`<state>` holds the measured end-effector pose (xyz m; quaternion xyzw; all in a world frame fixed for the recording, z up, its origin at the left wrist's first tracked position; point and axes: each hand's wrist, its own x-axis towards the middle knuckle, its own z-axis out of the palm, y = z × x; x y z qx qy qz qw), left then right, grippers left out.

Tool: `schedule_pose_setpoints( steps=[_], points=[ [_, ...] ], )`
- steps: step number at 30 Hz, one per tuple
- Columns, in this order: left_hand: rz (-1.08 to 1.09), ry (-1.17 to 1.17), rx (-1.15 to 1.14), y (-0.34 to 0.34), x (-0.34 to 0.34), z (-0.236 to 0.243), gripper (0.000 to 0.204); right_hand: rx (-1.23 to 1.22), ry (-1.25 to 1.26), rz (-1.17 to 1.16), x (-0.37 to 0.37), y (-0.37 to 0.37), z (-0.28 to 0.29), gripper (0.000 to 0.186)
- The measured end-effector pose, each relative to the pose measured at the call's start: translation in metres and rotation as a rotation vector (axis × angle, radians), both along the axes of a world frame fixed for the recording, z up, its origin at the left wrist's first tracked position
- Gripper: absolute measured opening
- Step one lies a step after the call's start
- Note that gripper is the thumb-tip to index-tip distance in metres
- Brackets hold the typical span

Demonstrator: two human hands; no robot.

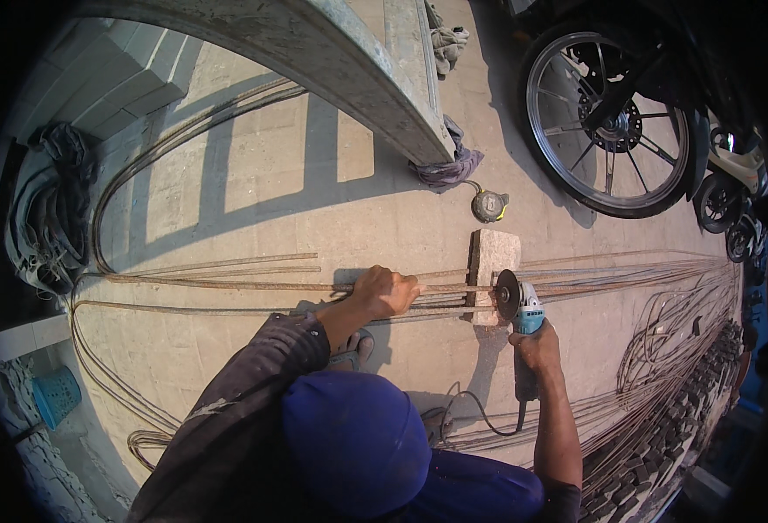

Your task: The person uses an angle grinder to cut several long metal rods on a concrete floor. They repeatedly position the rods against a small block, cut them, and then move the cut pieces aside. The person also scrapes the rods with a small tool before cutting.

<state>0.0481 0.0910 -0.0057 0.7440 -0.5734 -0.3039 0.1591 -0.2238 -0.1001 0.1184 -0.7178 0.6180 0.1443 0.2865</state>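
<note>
My left hand [387,292] is closed around thin steel reinforcing bars [270,285] that run left to right just above the ground. In my right hand [537,345] is a teal and black angle grinder [530,315], gripped by its body. Its dark round disc [507,295] stands upright at the bars, over the right edge of a rough concrete block [494,253] that lies under them. Tiny orange specks show below the disc. Whether the disc is turning I cannot tell. A black cord [480,416] trails from the grinder's rear end toward my foot.
Beyond the block lies a tape measure [490,206], near a metal post [375,78] with cloth around its foot. A motorcycle wheel [612,122] stands far right. Tangled rods [671,336] and dark blocks [663,453] lie right; a blue basket [55,396] sits left.
</note>
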Motion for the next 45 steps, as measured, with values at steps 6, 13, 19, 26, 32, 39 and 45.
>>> schedule_pose_setpoints(
  steps=[6, 13, 19, 26, 32, 39, 45],
  points=[
    [-0.004, -0.017, -0.055, 0.001, 0.000, -0.006, 0.045, 0.002, 0.014, 0.004, 0.001, -0.001, 0.002, 0.054],
    [-0.023, -0.030, -0.002, 0.000, -0.001, -0.006, 0.049, 0.000, 0.015, -0.004, 0.004, -0.001, 0.008, 0.054],
    [-0.008, -0.028, 0.007, 0.000, -0.002, -0.003, 0.048, -0.014, 0.048, 0.024, 0.002, -0.002, 0.004, 0.054],
    [0.006, 0.005, 0.021, 0.000, -0.001, -0.002, 0.044, 0.036, -0.058, -0.014, 0.001, -0.001, 0.011, 0.052],
    [0.004, 0.005, 0.042, -0.001, 0.000, 0.002, 0.046, 0.000, -0.008, 0.040, 0.005, 0.000, 0.013, 0.050],
    [-0.021, -0.004, 0.081, -0.002, 0.000, 0.002, 0.048, 0.017, 0.022, 0.009, 0.005, -0.004, 0.008, 0.049],
    [-0.032, -0.011, 0.069, -0.002, 0.001, 0.005, 0.048, 0.004, 0.023, 0.007, 0.005, 0.000, 0.012, 0.053]
  ],
)
